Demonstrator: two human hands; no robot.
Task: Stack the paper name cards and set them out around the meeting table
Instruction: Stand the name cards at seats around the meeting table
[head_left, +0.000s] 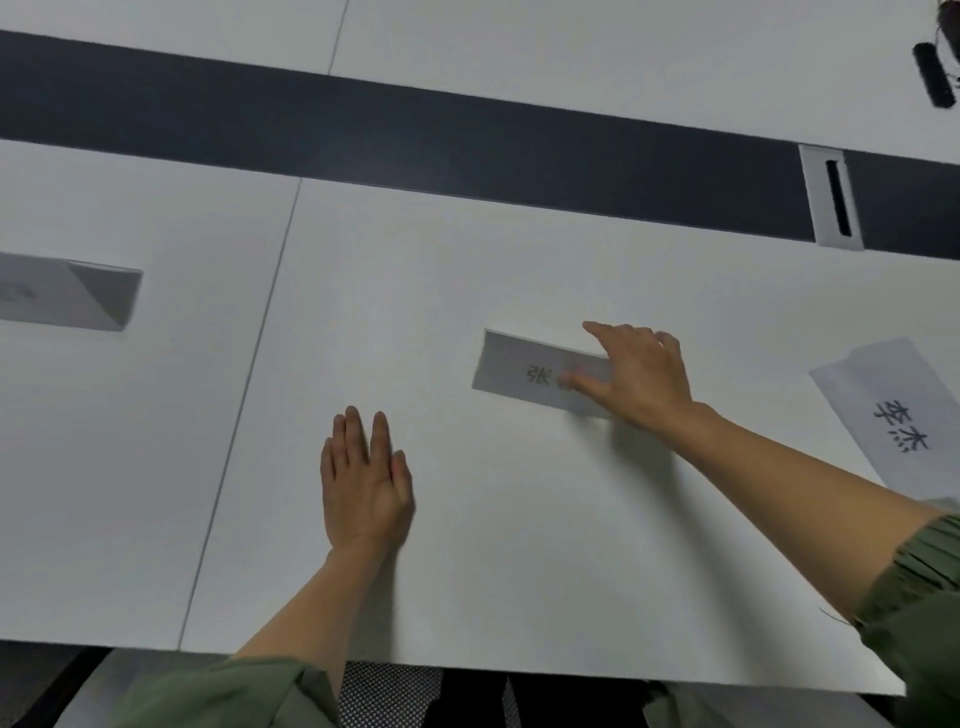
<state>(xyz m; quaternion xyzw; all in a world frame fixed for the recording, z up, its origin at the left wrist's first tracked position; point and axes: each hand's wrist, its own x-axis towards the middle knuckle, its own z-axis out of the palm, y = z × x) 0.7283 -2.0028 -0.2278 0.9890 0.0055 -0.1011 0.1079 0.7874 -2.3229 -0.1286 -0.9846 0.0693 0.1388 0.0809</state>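
Name card (519, 370) on table (545, 545); right hand (641, 376) touching it.

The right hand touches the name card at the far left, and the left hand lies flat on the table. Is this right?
No. In the head view the right hand touches the middle name card; the left hand lies flat on the table.
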